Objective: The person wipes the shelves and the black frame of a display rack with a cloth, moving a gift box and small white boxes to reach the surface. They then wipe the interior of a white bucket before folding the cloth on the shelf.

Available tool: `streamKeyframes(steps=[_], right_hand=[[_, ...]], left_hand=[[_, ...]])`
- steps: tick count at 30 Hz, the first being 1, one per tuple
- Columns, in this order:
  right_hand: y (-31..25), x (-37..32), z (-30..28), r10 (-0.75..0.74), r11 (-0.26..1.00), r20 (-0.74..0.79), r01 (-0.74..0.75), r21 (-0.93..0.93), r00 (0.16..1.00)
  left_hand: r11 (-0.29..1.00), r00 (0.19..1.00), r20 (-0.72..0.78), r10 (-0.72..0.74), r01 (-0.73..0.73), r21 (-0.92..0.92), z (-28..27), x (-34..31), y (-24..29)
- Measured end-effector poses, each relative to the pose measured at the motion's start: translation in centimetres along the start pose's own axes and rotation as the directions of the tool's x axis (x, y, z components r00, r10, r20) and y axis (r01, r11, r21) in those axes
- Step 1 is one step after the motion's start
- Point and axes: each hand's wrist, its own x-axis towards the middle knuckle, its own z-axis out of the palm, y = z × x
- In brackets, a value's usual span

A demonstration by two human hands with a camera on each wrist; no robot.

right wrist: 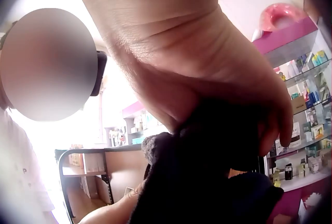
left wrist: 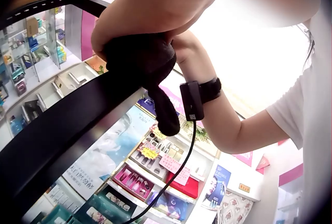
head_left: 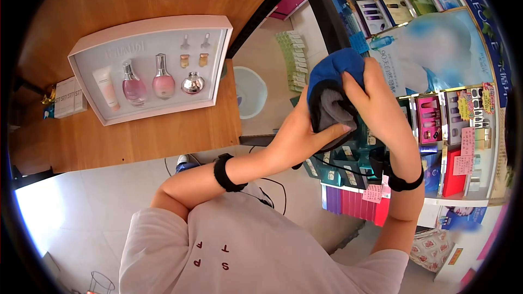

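In the head view I hold a soft bundle of cloth (head_left: pixel 320 84), blue outside with black and grey folds, up in front of me. My left hand (head_left: pixel 297 136) grips it from the left and below, its thumb lying over the grey fold. From the right, my right hand (head_left: pixel 378 100) holds the blue side, thumb bent onto the cloth. The left wrist view shows the bundle dark (left wrist: pixel 137 60), with a loose end hanging down. In the right wrist view the dark cloth (right wrist: pixel 197 167) fills the space under the palm, and some fingers are hidden.
A pink-rimmed gift box (head_left: pixel 147 24) with bottles, a tube and a jar stands on the wooden shelf (head_left: pixel 180 136) at left. A black metal post (head_left: pixel 327 11) rises beside the cloth. Cosmetics displays (head_left: pixel 430 120) line the right. A white bucket (head_left: pixel 250 92) stands behind; cables hang below.
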Motion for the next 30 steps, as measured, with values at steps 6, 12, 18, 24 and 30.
streamKeyframes(steps=[6, 12, 18, 24, 30], right_hand=[[0.7, 3.3, -0.4, 0.045, 0.999, 0.033, -0.045, 0.011, 0.998], [0.8, 6.8, -0.3, -0.012, 1.0, 0.034, 0.012, 0.024, 0.999], [-0.8, 9.8, -1.2, 0.047, 0.998, 0.159, -0.039, -0.049, 0.986], [-0.6, 13.8, -0.8, -0.064, 0.998, 0.151, 0.06, 0.028, 0.986], [2.7, 19.6, 0.2, -0.004, 0.998, 0.097, -0.002, 0.058, 0.995]], left_hand=[[0.977, 0.999, 0.018, -0.032, 0.035, -0.209, -0.1, 2.5, 0.1], [0.959, 0.995, 0.035, -0.094, 0.1, -0.266, -1.0, 4.9, 0.5], [0.962, 0.991, -0.008, -0.132, 0.126, -0.241, -1.9, 7.1, 1.1], [0.97, 0.986, -0.072, -0.151, 0.134, -0.201, -3.9, 10.1, 1.6], [0.987, 0.98, -0.194, -0.037, 0.007, -0.158, -5.3, 12.8, 0.9]])
